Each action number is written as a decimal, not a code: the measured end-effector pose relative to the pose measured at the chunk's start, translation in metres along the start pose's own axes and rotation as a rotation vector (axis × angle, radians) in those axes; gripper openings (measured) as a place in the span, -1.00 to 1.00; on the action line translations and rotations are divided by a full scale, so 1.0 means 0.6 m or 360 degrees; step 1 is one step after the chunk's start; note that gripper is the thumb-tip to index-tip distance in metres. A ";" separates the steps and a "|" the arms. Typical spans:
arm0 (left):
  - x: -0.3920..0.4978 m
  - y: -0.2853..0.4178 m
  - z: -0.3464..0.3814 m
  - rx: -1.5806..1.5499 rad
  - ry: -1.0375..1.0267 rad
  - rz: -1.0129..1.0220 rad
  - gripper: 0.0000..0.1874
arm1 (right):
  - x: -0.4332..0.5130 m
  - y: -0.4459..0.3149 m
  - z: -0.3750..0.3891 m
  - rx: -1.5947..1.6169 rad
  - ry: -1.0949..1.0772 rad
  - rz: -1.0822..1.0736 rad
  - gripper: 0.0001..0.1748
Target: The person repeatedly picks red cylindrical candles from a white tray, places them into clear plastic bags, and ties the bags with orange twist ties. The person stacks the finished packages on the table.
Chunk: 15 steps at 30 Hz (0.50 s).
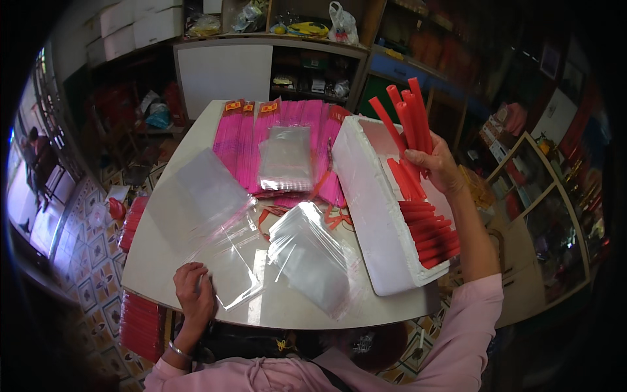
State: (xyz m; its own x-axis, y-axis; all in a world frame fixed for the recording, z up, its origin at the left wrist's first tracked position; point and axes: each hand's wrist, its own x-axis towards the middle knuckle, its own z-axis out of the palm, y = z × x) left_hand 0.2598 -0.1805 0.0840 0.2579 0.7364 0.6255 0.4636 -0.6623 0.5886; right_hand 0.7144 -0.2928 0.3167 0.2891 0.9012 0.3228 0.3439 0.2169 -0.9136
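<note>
My right hand [436,164] grips several red candle-like sticks [411,117], held upright over a white foam box [372,215]. More red sticks [431,235] lie inside that box. My left hand [193,289] rests near the table's front left edge with curled fingers, holding nothing that shows. Beside it lies a clear plastic bag [237,274]. A fanned stack of clear bags [313,259] is at the middle, and more bags [210,183] lie at the left. Another bag stack [286,157] sits on bundles of pink incense-like sticks [235,142].
The white table [161,220] has a curved front edge. Red packs [139,323] are stacked below its left side. Red ribbon pieces [338,218] lie between the bags and the foam box. Shelving [318,44] stands behind; a glass-doored cabinet [543,220] is at the right.
</note>
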 end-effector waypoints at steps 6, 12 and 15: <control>-0.001 -0.009 -0.006 -0.0178 0.0143 0.0075 -0.80 | -0.055 -0.091 0.117 -0.0106 -0.0302 0.0063 -0.49; 0.018 0.036 -0.050 -0.1506 -0.0360 -0.0511 -0.53 | -0.133 -0.095 0.307 0.0406 -0.0472 0.0453 -0.49; 0.040 0.092 -0.071 -0.2328 -0.0709 -0.0646 -0.37 | -0.179 -0.051 0.409 0.0614 -0.0591 0.0802 -0.48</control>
State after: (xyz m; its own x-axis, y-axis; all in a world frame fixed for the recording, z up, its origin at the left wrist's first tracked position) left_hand 0.2552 -0.2052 0.1536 0.6651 0.6960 0.2706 -0.5557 0.2192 0.8020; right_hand 0.4536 -0.3039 0.2492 -0.0158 0.9793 -0.2017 -0.1093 -0.2022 -0.9732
